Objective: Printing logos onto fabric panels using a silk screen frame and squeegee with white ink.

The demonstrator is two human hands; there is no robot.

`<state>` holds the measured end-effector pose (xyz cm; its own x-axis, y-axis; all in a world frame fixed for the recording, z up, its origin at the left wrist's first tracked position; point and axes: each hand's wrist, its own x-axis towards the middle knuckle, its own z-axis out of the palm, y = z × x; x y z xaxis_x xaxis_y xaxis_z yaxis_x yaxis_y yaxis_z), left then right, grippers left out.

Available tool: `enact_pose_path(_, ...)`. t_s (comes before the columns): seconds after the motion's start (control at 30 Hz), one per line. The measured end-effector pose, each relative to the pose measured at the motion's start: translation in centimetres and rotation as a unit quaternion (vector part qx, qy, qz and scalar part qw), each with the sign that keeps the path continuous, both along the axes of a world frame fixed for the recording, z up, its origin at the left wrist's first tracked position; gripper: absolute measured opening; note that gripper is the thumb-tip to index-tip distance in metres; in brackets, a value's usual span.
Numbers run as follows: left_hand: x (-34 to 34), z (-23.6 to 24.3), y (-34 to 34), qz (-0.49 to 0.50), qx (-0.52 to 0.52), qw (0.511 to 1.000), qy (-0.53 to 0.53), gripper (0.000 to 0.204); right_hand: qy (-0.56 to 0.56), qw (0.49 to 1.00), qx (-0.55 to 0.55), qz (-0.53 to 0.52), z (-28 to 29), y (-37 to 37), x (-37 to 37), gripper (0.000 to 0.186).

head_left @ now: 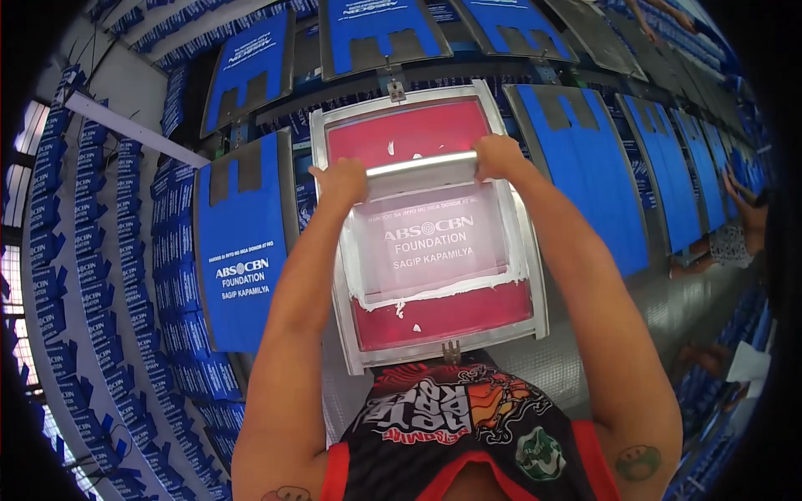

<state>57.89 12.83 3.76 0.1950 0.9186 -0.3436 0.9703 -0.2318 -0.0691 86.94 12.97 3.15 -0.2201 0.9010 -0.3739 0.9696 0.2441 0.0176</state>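
Note:
A metal-framed printing screen [515,242] with red-pink mesh lies in front of me. Across its upper part stretches a squeegee [423,164] with a pale metal bar. My left hand [341,179] is closed around the bar's left end, and my right hand [499,157] is closed around its right end. White ink [451,294] forms a ridge near the screen's lower end, and a few white blobs dot the red mesh. Below the squeegee the mesh is covered by a thin whitish film, with pale lettering and a round emblem showing in it.
Blue bags lie flat on grey boards, including one at left [238,275] and one at right [581,179]. More boards line the far row. Many blue printed pieces hang in rows at left. A white beam [138,131] slants in there. Other people are at the right edge.

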Motion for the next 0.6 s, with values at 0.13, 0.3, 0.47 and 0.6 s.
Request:
enact_pose_path(0.13, 6.7, -2.0, -0.3, -0.082, 0.059, 0.99, -0.095, 0.035, 0.181, 0.918, 0.352, -0.001, -1.1, -6.1, -0.6, 0.063)
enact_pose_path(0.3, 4.7, 0.4, 5.2, -0.138, -0.054, 0.964, -0.222, 0.043, 0.37, 0.83, -0.358, -0.214, -4.2, -27.7, -1.3, 0.054)
enact_pose_path(0.47, 6.5, 1.8, 4.0, -0.094, 0.007, 0.976, -0.197, 0.047, 0.569, 0.6, -0.345, -0.445, -8.3, -38.3, -7.5, 0.039)
enact_pose_path(0.6, 7.1, 0.6, 1.9, -0.08, 0.033, 0.982, -0.167, 0.042, 0.539, 0.641, -0.258, -0.482, -6.7, -38.6, -7.8, 0.027)
